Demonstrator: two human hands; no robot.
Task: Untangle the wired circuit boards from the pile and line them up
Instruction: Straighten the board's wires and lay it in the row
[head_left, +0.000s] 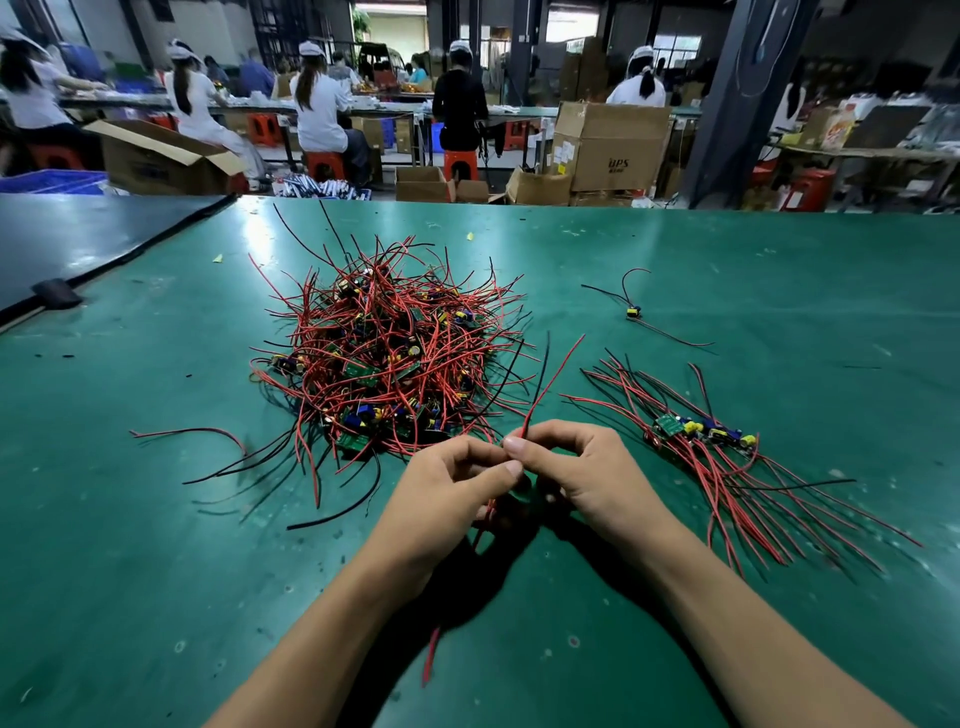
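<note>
Red wire (526, 426) pinched betw. our left hand (452, 483) & right hand (584, 467), fingers curled on it, near pile (384, 353); lined-up boards (701, 432) lie right, on bench (156, 519).

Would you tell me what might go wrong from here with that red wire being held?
The red wire pinched by the left hand and right hand lies close to the pile; a pull may drag neighbouring leads along. Hard tugging might strain its joint, hidden in the hands. Its free end could sweep the lined-up boards askew.
</note>
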